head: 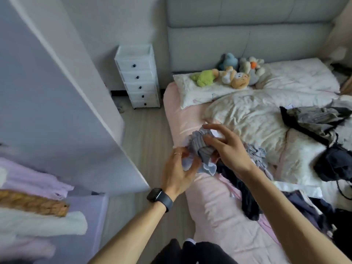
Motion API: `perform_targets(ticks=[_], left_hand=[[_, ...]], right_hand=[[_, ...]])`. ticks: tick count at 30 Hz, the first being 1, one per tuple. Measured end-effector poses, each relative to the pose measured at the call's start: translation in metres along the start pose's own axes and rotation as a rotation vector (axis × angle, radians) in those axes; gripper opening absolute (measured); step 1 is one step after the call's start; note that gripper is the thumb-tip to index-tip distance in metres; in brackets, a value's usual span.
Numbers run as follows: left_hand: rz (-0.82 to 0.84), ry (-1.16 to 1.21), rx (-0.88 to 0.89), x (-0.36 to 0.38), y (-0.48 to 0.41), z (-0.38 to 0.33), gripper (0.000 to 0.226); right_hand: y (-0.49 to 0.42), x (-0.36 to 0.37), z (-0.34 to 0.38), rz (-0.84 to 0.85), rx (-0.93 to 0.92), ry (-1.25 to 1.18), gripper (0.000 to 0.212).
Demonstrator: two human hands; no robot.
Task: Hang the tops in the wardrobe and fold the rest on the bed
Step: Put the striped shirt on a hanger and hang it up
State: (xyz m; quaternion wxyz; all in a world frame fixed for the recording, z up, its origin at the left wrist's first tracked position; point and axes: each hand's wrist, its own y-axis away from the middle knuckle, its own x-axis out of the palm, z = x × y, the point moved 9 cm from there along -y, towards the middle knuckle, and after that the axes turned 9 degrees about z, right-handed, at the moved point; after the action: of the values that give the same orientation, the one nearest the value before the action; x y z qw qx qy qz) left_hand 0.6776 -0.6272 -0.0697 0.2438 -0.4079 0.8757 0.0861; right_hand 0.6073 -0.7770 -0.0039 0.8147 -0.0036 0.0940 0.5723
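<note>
Mid-frame, the left hand (178,169) and right hand (227,147) both pinch the ruffled blue garment (201,147), lifted off the bed (209,216), probably to identify it.

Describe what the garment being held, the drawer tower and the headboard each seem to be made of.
Pale blue garment: thin soft cloth, matte; it bunches into ruffles. Drawer tower: probably white plastic, faintly glossy; moulded fronts with dark knobs. Headboard: padded grey upholstery, matte, with seams; fabric or faux leather, cannot tell.
</note>
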Motion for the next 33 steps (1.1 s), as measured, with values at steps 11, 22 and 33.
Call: perform_targets(ticks=[11, 22, 33], left_hand=[[-0.434, -0.659, -0.257, -0.191, 0.142, 0.077, 0.014], [-0.319, -0.727, -0.925, -0.274, 0.276, 0.161, 0.033], [-0.462, -0.512, -1.115, -0.312, 0.331, 0.135, 0.021]], right_hand=[[-0.012, 0.197, 0.020, 0.439, 0.083, -0.180, 0.058], [-0.054, 0.279, -0.021, 0.694, -0.055, 0.514, 0.033], [-0.068, 0.375, 0.009, 0.814, -0.600, 1.172, 0.026]])
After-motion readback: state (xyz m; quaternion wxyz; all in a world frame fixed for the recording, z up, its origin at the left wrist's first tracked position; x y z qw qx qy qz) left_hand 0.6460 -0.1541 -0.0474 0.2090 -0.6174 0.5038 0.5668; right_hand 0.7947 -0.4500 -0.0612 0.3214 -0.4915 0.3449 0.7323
